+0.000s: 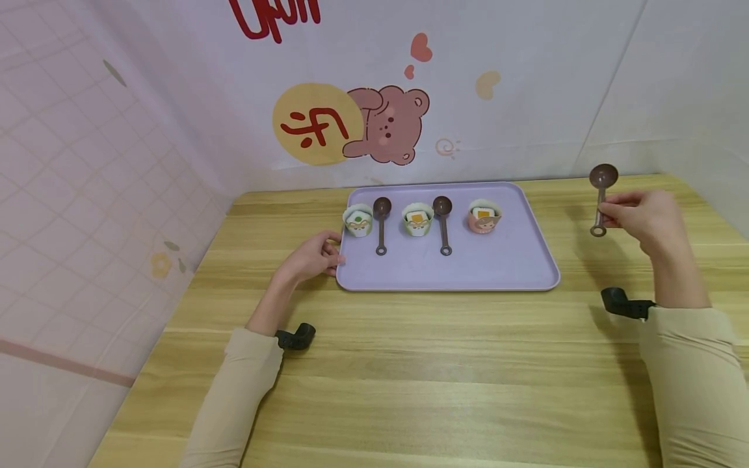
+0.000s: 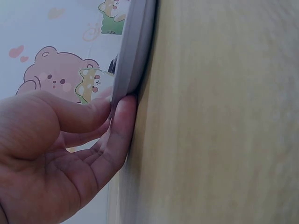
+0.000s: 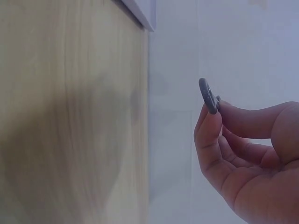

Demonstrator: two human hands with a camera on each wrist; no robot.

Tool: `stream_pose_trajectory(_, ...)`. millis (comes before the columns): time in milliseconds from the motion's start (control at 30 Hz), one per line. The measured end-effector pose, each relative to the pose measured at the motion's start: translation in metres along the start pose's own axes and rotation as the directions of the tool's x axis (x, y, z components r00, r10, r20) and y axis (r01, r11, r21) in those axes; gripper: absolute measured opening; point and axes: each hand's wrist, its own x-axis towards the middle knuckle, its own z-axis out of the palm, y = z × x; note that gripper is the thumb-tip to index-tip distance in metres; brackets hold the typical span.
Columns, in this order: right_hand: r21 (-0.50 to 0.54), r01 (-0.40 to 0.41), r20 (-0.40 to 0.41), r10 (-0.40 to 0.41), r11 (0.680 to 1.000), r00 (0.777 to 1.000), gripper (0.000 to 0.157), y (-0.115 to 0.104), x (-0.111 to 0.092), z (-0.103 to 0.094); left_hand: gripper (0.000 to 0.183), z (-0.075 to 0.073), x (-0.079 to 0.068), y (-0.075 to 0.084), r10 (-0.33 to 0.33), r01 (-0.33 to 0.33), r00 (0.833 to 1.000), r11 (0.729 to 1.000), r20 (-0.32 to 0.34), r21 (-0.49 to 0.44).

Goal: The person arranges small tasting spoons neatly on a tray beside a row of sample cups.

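My right hand (image 1: 646, 214) pinches the handle of a brown measuring spoon (image 1: 603, 177), held above the table to the right of the tray, bowl end away from me. In the right wrist view the ring end of that spoon (image 3: 208, 95) sticks out past the thumb and forefinger. On the left, my left hand (image 1: 313, 255) grips the rim of the lilac tray (image 1: 409, 273). The left wrist view shows thumb and fingers around the tray's edge (image 2: 135, 46). Two more brown measuring spoons, the left spoon (image 1: 381, 207) and the right spoon (image 1: 443, 207), lie on the tray.
Three small paper cups with animal or figure prints stand on the tray: a left cup (image 1: 359, 224), a middle cup (image 1: 418, 223) and a right cup (image 1: 484, 220), each with a whitish piece inside. The wooden table (image 1: 433, 377) meets a printed wall sheet (image 1: 515, 130) behind.
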Motion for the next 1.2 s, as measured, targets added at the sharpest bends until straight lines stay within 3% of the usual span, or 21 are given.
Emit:
stream_pose_trajectory(100, 0.029, 0.036, -0.001, -0.036, 0.999, 0.999, 0.007, -0.003, 0.002, 0.007, 0.048, 0.0, 0.0, 0.0, 0.0, 0.0, 1.0, 1.0, 0.002, 0.004)
stream_pose_trajectory(333, -0.033, 0.078, 0.002, -0.078, 0.996, 0.997, 0.039, -0.009, 0.003, 0.022, 0.048, 0.0, 0.0, 0.001, -0.004, 0.004, 1.0, 1.0, 0.002, 0.008)
stream_pose_trajectory(433, -0.032, 0.093, 0.0, -0.093, 0.995, 0.996, 0.043, -0.012, 0.003, 0.027, 0.048, 0.0, 0.0, 0.001, -0.002, 0.002, 1.0, 1.0, 0.003, 0.004)
stream_pose_trajectory(633, 0.006, 0.116, 0.005, -0.116, 0.993, 0.993, 0.04, -0.018, 0.004, 0.036, 0.049, 0.0, 0.001, 0.0, -0.006, 0.006, 1.0, 1.0, -0.005, -0.003)
stream_pose_trajectory(1200, -0.032, 0.175, 0.046, -0.173, 0.984, 0.984, 0.035, -0.025, 0.005, 0.059, 0.05, 0.001, -0.001, 0.002, -0.004, 0.004, 1.0, 1.0, 0.004, -0.011)
